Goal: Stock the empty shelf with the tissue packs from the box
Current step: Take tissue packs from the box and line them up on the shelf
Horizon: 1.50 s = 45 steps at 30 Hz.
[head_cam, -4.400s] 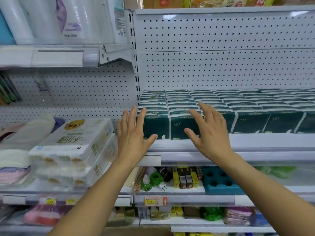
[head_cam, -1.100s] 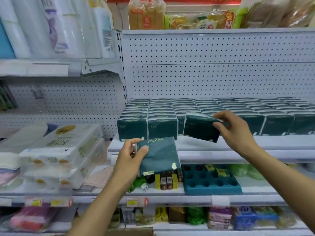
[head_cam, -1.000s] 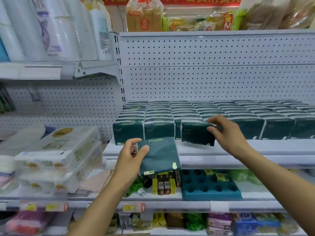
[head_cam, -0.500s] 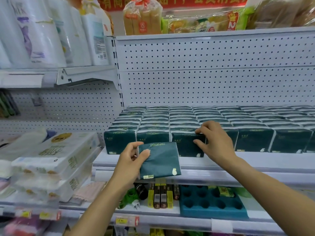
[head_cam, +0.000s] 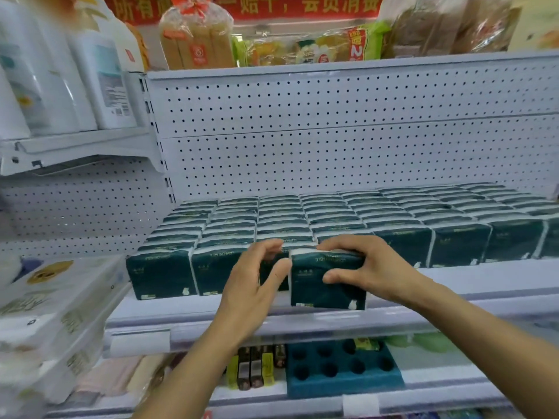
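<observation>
One dark green tissue pack (head_cam: 328, 281) is held upright at the front of the white shelf (head_cam: 453, 287), ahead of the packed rows (head_cam: 332, 213) that already fill the shelf to the pegboard. It seems that this pack is kept standing with its face forward so that it matches the front row and can be pushed straight back into line.

The pack is gripped by the right hand (head_cam: 367, 267): the fingers are curled over its top edge and the thumb is pressed on its front face. The left hand (head_cam: 252, 285) is set at the pack's left side, with the fingers bent over the top of the neighbouring pack and the thumb stretched toward the held pack's edge. Whether this hand truly grips something or only steadies it cannot be told. Probably it serves as a guide.

The pack stands between both hands, its bottom on or just above the shelf board. The box is not seen.
</observation>
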Available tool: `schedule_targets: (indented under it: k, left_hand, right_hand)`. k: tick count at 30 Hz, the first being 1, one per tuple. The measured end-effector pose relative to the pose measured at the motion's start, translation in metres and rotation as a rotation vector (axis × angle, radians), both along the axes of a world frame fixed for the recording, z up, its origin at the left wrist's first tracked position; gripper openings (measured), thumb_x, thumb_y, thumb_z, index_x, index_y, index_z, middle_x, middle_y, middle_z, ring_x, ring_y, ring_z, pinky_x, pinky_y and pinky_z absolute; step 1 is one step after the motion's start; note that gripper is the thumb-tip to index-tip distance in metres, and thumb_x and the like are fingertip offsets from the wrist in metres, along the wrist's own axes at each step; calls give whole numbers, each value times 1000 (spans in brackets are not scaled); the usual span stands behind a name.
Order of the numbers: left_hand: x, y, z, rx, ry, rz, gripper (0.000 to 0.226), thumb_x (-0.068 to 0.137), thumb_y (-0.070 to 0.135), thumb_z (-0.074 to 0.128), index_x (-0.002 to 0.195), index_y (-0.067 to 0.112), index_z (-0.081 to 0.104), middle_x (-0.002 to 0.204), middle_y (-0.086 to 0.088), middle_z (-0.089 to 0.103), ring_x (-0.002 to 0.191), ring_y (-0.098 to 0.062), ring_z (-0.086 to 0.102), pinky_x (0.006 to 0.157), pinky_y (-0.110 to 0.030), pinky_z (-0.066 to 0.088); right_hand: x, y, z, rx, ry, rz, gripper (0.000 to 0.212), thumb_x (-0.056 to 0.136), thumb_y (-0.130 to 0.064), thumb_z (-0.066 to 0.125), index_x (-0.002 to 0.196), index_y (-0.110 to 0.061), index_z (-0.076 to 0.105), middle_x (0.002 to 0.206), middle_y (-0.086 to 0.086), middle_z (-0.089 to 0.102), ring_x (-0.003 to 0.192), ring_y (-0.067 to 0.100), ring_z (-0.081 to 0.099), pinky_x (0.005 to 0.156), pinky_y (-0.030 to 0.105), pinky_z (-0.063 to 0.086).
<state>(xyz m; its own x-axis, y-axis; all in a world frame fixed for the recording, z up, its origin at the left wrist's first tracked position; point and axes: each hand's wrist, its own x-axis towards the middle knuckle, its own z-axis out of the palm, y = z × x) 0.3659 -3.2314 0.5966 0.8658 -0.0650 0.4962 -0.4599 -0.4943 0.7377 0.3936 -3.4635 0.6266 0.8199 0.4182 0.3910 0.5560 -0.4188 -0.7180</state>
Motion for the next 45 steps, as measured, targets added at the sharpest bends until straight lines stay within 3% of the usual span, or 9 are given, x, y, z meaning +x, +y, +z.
schedule_targets:
  k: [5,9,12,15,19,28,37,41,45]
  left_hand:
    - [30,-5,-8,517,-314,226,55,95,46,55,144,28,39,146,11,44,134,-10,36,121,-41,15]
    - [50,-9,-17,915,-315,290,83,83,60,62,151,22,32,156,3,35,146,-17,27,118,-50,3]
    - [58,-11,-15,1056,-265,313,88,90,62,51,157,25,8,164,5,9,151,-15,4,117,-51,-15]
    - [61,-13,-11,1080,-228,344,85,93,62,45,157,26,1,164,7,2,151,-13,-3,115,-51,-22]
    - [60,-17,-8,1095,-161,337,82,96,60,40,156,28,-6,164,10,-1,151,-11,-3,116,-51,-19]
    - [63,-18,-12,1030,-209,328,80,92,54,54,156,27,15,162,8,21,150,-13,17,116,-50,-17]
    - [61,-18,-10,1042,-201,335,83,93,57,50,157,26,7,163,6,16,151,-15,9,115,-54,-18]
    - [53,-13,-11,957,-316,347,85,84,60,61,152,20,30,155,0,37,147,-21,27,118,-55,-5]
    - [15,5,-19,779,-443,332,70,91,57,49,148,18,39,150,0,44,142,-20,35,118,-55,10]
  right_hand:
    - [12,-54,-9,-60,-79,-212,39,68,-38,85,103,-46,67,108,-24,67,101,0,63,94,35,52]
    - [26,-65,-27,-176,-158,-284,40,68,-45,83,101,-54,62,106,-21,65,100,3,60,91,37,51]
    - [38,-59,-37,-315,-398,-309,41,71,-44,81,109,-38,68,103,-13,63,97,12,56,85,43,49]
    - [51,-54,-48,-365,-633,-379,42,71,-39,83,110,-27,70,110,-4,62,103,18,52,82,44,48]
    - [60,-47,-61,-358,-719,-401,40,75,-33,82,111,-20,69,131,2,59,124,24,50,96,43,43]
    - [73,-43,-60,-379,-642,-384,44,83,-35,74,123,-22,65,139,-4,56,134,19,44,105,42,39]
    - [63,-44,-47,-564,-590,-415,55,87,-45,66,136,-27,50,138,-5,51,126,20,48,112,44,26]
    - [45,-36,-44,-604,-527,-508,64,90,-61,40,145,-27,40,151,-1,39,142,23,31,117,53,15]
    - [2,-5,-41,-433,-667,-554,52,93,-50,41,133,-19,53,141,3,49,133,25,43,112,51,26]
